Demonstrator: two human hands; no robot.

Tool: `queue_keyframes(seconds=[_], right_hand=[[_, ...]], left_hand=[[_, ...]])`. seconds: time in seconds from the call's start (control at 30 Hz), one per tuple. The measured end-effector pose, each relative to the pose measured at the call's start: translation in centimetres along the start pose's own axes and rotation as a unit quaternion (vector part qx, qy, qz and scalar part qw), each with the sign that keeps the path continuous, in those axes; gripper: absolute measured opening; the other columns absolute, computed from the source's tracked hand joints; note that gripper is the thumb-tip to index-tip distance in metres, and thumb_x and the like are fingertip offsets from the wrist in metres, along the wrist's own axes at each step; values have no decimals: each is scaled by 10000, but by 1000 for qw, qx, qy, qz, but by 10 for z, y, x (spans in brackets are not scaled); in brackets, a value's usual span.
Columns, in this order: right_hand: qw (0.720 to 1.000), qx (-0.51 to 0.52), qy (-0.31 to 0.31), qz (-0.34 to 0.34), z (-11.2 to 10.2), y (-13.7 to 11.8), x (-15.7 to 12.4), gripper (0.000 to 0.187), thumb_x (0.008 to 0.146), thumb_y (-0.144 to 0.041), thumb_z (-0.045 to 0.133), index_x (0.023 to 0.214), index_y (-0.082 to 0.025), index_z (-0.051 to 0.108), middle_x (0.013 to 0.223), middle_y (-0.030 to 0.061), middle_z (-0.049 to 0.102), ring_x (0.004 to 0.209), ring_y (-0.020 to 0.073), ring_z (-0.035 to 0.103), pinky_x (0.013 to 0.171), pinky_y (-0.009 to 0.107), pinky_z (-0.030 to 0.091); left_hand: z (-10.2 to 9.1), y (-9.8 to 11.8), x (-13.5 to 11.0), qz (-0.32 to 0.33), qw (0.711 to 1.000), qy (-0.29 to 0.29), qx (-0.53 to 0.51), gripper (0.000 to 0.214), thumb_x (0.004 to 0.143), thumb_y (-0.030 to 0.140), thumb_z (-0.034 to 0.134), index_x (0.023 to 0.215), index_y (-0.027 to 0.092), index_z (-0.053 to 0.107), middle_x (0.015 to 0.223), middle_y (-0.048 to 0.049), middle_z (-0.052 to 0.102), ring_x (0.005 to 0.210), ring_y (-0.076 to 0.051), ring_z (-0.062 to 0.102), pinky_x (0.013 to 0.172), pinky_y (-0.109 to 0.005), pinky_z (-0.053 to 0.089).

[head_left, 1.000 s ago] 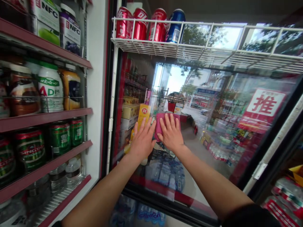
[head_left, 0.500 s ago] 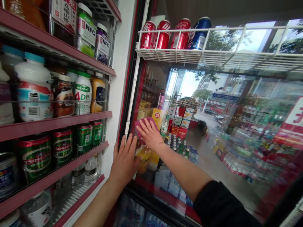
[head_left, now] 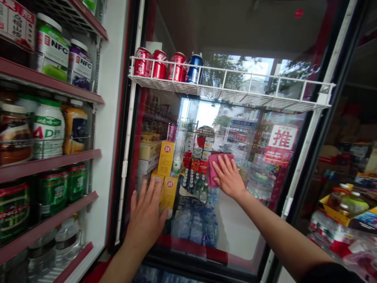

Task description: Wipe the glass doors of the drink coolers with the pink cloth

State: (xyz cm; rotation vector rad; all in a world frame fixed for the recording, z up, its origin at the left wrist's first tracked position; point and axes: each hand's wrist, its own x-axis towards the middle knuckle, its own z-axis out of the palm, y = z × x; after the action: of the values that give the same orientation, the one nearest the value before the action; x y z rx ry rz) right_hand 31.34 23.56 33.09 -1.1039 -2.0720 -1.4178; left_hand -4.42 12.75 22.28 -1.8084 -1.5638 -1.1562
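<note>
A pink cloth (head_left: 214, 173) lies flat against the inner glass of the door (head_left: 235, 228), around the middle of the pane. My right hand (head_left: 229, 177) presses on it with fingers spread, holding it to the glass. To the lower left, my left hand (head_left: 147, 214) is open, its fingers apart and pointing up. It is at the left part of the pane, and whether it touches the glass I cannot tell. Behind the glass show yellow boxes and bottles, mixed with reflections of a street.
A white wire rack (head_left: 224, 84) crosses the door above my hands, carrying red cans (head_left: 159, 65) and a blue can (head_left: 193, 68). Shelves of drinks (head_left: 50, 129) stand at the left. Packed bottles (head_left: 350, 204) sit beyond the door's right edge.
My right hand and the cloth have moved right across the glass, away from the door's left edge. My left hand has shifted off the frame strip onto the pane's side. The view has turned right.
</note>
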Motion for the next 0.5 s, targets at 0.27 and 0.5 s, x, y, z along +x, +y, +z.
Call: queue_keyframes(seconds=[0.27,0.5], right_hand=[[995,-60,12,75,-25,87,-75,879,1055,-418,619,1777,-177,180,1863,218,77,1731,452,134,1335,722,291],[990,-64,14,129,-30,61,-39,978,1069,-473,567,1781,-142,-18,1858,248,-59,1727,490,86,1324,733,284]], left_hand=[[12,47,13,34,999,12,-31,788,1034,353,545,1745,182,250,1803,-145,371,1689,-401,313,1325,-692,339],[26,54,15,28,998,20,-59,811,1038,356,553,1757,212,205,1808,-133,365,1695,-385,304,1329,-670,339]])
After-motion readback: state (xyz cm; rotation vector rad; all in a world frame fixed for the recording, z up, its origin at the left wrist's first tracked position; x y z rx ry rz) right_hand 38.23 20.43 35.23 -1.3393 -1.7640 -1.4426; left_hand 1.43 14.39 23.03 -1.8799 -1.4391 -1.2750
